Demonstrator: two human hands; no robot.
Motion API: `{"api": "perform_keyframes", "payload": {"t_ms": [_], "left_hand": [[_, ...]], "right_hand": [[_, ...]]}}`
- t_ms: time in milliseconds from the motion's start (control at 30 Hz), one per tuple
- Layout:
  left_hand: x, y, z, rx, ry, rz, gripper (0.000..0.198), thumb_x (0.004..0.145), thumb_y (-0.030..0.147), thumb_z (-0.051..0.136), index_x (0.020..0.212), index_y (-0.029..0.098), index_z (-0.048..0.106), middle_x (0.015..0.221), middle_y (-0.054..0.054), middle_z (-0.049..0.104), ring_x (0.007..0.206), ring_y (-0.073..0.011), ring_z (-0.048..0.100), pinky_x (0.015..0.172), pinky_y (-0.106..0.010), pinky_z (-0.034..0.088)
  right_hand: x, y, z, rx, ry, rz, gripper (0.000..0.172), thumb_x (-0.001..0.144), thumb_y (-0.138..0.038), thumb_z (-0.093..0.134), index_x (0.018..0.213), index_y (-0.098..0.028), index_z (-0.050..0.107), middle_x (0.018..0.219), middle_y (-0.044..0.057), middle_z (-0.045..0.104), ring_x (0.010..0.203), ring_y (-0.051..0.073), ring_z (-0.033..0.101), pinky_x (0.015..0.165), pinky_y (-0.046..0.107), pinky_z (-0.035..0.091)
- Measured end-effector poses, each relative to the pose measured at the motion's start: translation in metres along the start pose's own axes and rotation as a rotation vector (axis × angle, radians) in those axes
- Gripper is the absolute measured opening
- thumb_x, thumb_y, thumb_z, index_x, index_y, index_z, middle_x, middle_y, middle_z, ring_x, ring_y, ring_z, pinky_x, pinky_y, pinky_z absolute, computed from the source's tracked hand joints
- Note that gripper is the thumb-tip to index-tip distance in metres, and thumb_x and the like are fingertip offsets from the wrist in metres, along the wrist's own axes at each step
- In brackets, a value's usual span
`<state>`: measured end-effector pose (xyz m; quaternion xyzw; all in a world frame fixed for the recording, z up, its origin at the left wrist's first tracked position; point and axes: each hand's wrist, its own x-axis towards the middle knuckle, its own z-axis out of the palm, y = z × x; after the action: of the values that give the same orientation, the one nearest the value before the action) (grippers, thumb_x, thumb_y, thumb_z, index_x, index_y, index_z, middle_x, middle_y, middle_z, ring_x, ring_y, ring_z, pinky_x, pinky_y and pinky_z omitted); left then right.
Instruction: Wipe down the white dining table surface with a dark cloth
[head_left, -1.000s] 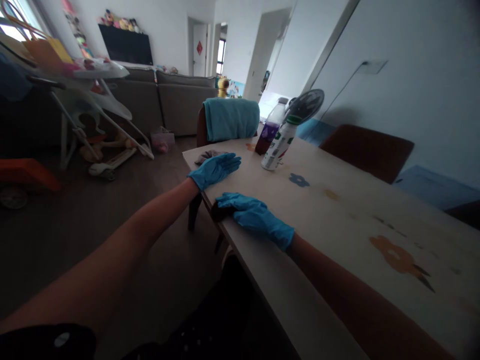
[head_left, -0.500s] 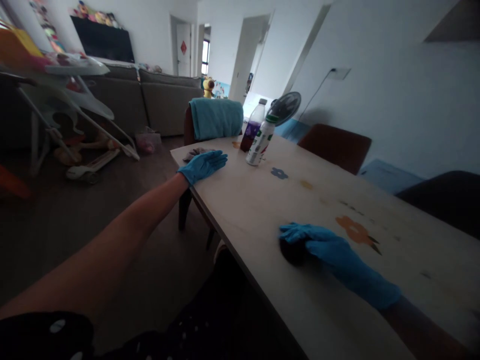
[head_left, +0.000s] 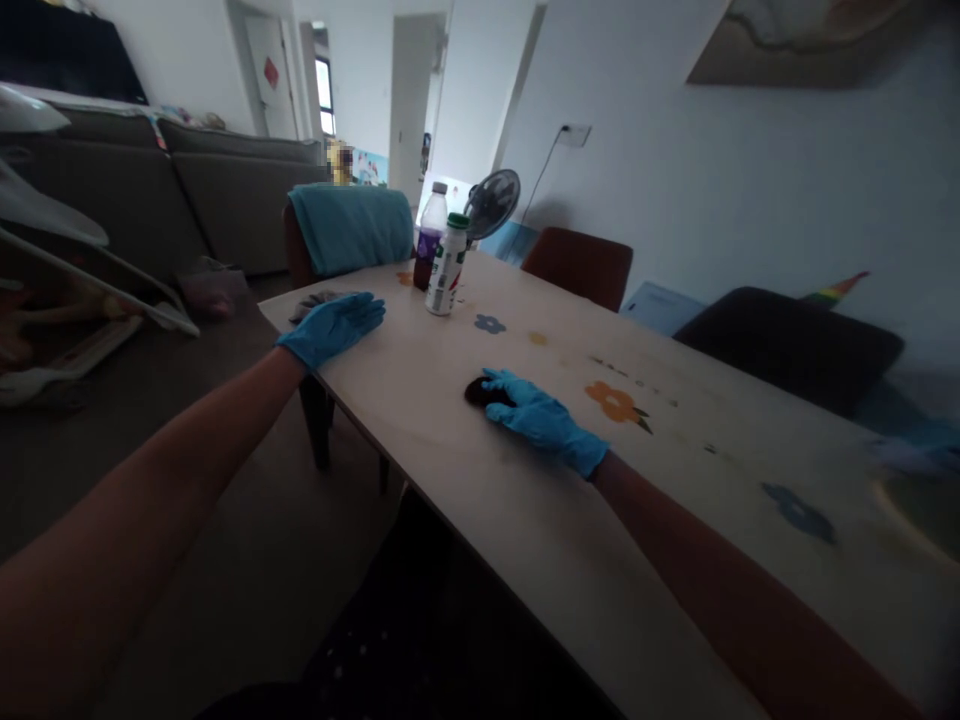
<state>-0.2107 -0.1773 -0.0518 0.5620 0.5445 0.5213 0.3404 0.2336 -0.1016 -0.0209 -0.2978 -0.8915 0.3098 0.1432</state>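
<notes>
Both my hands wear blue gloves. My left hand (head_left: pixel 330 327) lies flat and open on the near left corner of the pale table (head_left: pixel 697 460), fingers stretched out. Just beyond its fingertips sits a small dark crumpled cloth (head_left: pixel 311 300). My right hand (head_left: pixel 538 418) presses down on a dark wad, a cloth or sponge (head_left: pixel 480 391), in the middle of the tabletop; the fingers curl over it. The table surface carries painted flowers, one orange (head_left: pixel 616 402), one blue (head_left: pixel 489 324).
Two bottles (head_left: pixel 442 252) and a small fan (head_left: pixel 491 203) stand at the table's far end. A chair draped with a teal towel (head_left: pixel 349 225) is at the far left end; two more chairs (head_left: pixel 787 340) line the wall side. A grey sofa (head_left: pixel 187 190) is behind.
My right hand has slid the dark wad from the table's near edge toward the middle, stopping near the orange flower. My left hand has stayed flat on the corner. The view has swung right.
</notes>
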Motion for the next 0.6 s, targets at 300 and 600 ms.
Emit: {"api": "perform_keyframes", "payload": {"t_ms": [300, 600], "left_hand": [[-0.01, -0.02, -0.035, 0.973, -0.212, 0.39, 0.07, 0.108, 0.038, 0.023, 0.164, 0.02, 0.062, 0.179, -0.004, 0.055, 0.178, -0.0142, 0.027, 0.15, -0.062, 0.009], [-0.011, -0.016, -0.048, 1.194, -0.269, 0.498, 0.09, 0.096, 0.026, 0.027, 0.185, 0.029, 0.035, 0.182, 0.003, 0.047, 0.179, -0.0105, 0.019, 0.146, -0.05, 0.018]], "right_hand": [[-0.14, -0.012, -0.012, -0.003, -0.103, -0.152, 0.018, 0.09, -0.024, 0.068, 0.103, -0.029, 0.078, 0.159, 0.004, 0.074, 0.165, 0.038, 0.052, 0.142, 0.077, 0.009], [-0.266, 0.027, -0.051, 0.19, 0.223, 0.116, 0.002, 0.084, -0.029, 0.069, 0.085, -0.03, 0.069, 0.124, 0.007, 0.088, 0.146, 0.041, 0.071, 0.138, 0.078, 0.033]]}}
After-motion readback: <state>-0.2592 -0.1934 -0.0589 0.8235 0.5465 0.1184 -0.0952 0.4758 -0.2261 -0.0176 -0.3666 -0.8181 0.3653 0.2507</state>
